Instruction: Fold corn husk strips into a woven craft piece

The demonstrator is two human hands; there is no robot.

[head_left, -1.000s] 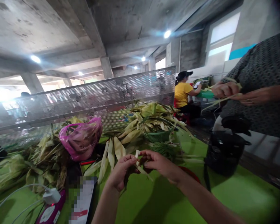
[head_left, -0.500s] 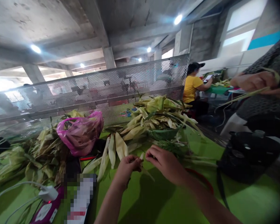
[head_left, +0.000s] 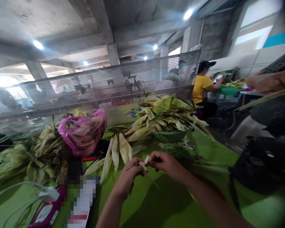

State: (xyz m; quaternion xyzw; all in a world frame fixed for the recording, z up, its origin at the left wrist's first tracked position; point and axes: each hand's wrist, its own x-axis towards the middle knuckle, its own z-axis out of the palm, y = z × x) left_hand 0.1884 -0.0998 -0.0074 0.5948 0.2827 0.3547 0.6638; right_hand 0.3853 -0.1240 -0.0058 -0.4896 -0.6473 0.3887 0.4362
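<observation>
My left hand (head_left: 127, 177) and my right hand (head_left: 166, 163) meet above the green table (head_left: 161, 205). Both pinch a small pale strip of leaf (head_left: 144, 163) between their fingertips; the strip trails down and to the right below the hands. Just beyond the hands lie pale folded leaves (head_left: 118, 152). Behind them a green basket (head_left: 169, 136) is heaped with yellow-green leaves.
A pink plastic bag (head_left: 83, 133) sits on a leaf pile at the left. A white charger with cable (head_left: 49, 193) and a blurred packet lie near left. A black bag (head_left: 258, 164) stands at the right. A perforated metal screen (head_left: 104, 88) runs behind. Another person's hands (head_left: 268, 82) hold a strip at far right.
The view has shifted, so the basket and screen sit further right. My hands stay together on the leaf strip and have moved slightly right and closer.
</observation>
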